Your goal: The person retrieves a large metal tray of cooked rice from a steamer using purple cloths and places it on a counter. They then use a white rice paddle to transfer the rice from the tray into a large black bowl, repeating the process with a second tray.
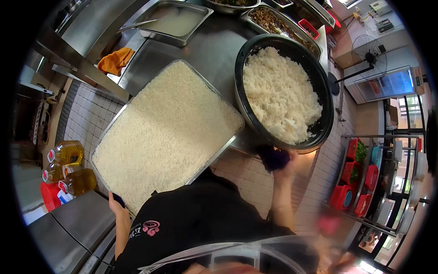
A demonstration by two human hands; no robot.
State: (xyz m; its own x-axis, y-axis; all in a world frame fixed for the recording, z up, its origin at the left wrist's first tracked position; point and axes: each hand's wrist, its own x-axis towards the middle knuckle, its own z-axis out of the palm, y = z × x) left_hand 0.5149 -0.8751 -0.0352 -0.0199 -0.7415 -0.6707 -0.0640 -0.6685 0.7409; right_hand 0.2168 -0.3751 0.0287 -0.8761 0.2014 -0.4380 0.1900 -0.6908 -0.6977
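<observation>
A large rectangular metal tray (217,158), filled level with white rice (164,130), reaches from the steel counter to my body. My left hand (118,207) grips its near left corner, with a bit of dark cloth between palm and metal. At the right stands a big black-rimmed pot (240,85) heaped with cooked white rice (279,96). Just below the pot's near rim, my right hand (287,162) holds a dark purple cloth (273,159); whether the cloth presses on the pot is hidden.
On the steel counter (215,44), a pan of cloudy liquid (178,22) and a pan of brown food (273,22) sit at the back. An orange cloth (116,61) lies left. Oil bottles (80,181) stand lower left. A fan (369,56) and rack of baskets (371,176) are right.
</observation>
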